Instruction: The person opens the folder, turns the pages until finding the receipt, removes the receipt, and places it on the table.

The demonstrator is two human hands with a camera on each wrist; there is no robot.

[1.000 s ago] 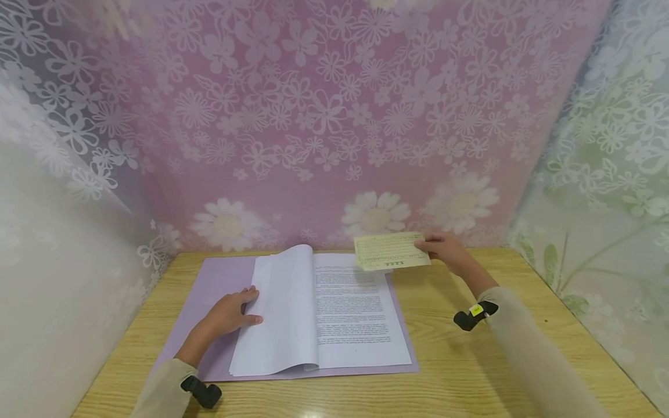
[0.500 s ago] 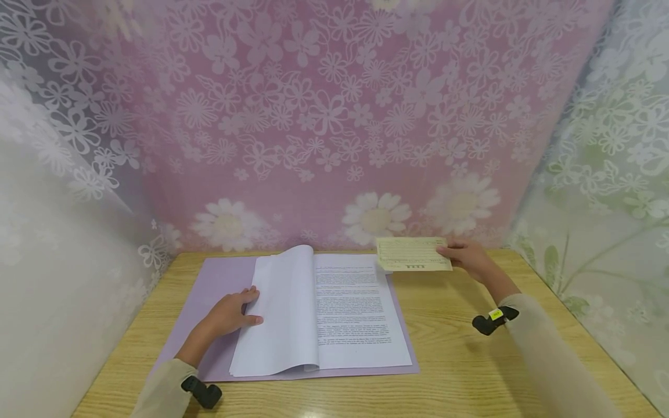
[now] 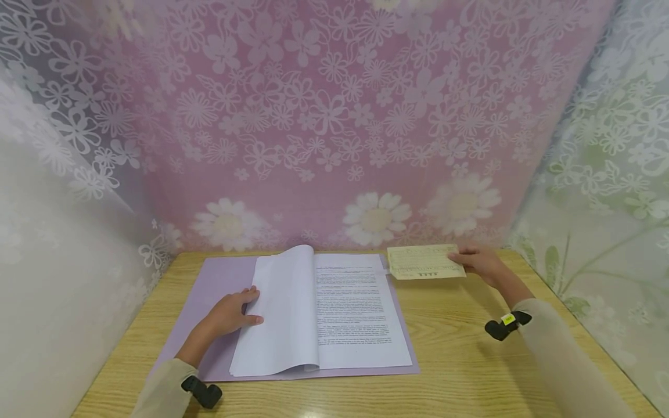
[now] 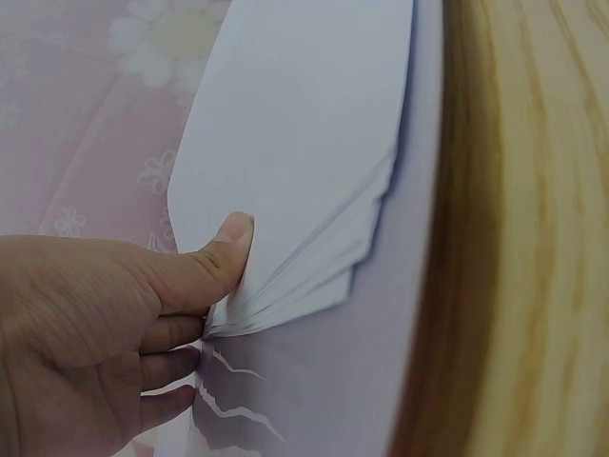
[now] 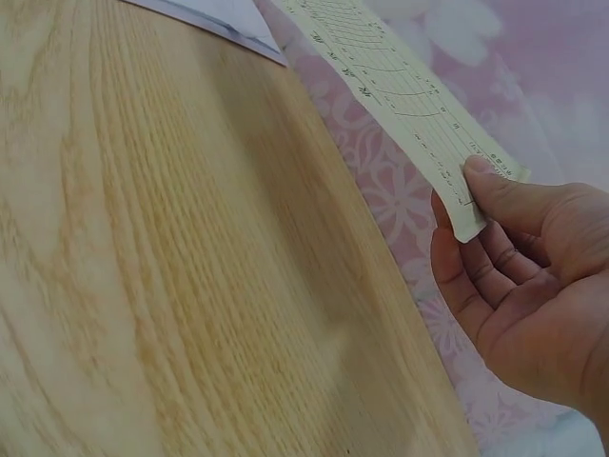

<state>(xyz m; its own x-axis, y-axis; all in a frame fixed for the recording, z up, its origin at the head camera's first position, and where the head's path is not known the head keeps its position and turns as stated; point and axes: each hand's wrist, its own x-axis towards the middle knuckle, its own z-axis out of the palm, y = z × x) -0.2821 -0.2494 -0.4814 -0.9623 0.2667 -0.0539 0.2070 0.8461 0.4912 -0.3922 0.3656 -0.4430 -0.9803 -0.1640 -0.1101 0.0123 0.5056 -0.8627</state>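
Note:
My left hand (image 3: 227, 313) holds back a turned stack of white sheets (image 3: 284, 313) by its left edge. In the left wrist view the thumb (image 4: 228, 252) lies on top of the sheets, with the other fingers at their edge. A printed page (image 3: 352, 313) shows to the right of the curved fold. Beneath the papers is a purple folder (image 3: 216, 273), spread on the table. Over at the back right, my right hand (image 3: 481, 264) pinches a pale yellow printed form (image 3: 423, 262) by its right end, just right of the printed page. The right wrist view shows the thumb on its face.
The wooden table (image 3: 460, 360) reaches to a pink flowered backdrop (image 3: 324, 145) behind it. Pale flowered sheets hang at left and right. A small whitish strip (image 3: 384, 271) juts from the printed page's right edge.
My right hand has carried the yellow form rightward and slightly down, from over the printed page to beside it. The left hand and the papers have stayed put.

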